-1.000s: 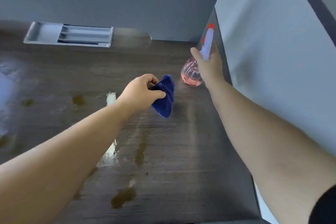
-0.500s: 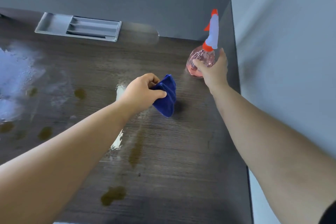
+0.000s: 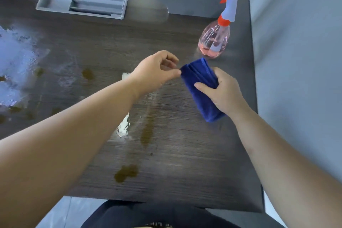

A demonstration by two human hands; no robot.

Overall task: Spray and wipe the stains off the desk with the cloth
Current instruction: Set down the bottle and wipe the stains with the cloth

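Right hand (image 3: 224, 92) wraps thumb and fingers round the folded blue cloth (image 3: 199, 77), centre right over the desk (image 3: 185, 163); I judge it is being bunched for wiping. Left hand (image 3: 155, 74) is curled, thumb tip at the cloth's corner; I cannot tell if it pinches. Spray bottle (image 3: 214, 40) is parked upper right, clear of the brown stains (image 3: 126, 172). A pale wet patch is cut off at the left edge.

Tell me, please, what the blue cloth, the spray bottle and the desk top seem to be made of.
Blue cloth: soft napped fabric, probably microfibre; it folds in thick matte layers.
Spray bottle: clear pinkish plastic, glossy; the liquid shows through its wall.
Desk top: dark wood-grain surface, perhaps laminate; fine straight grain lines, a slight sheen.
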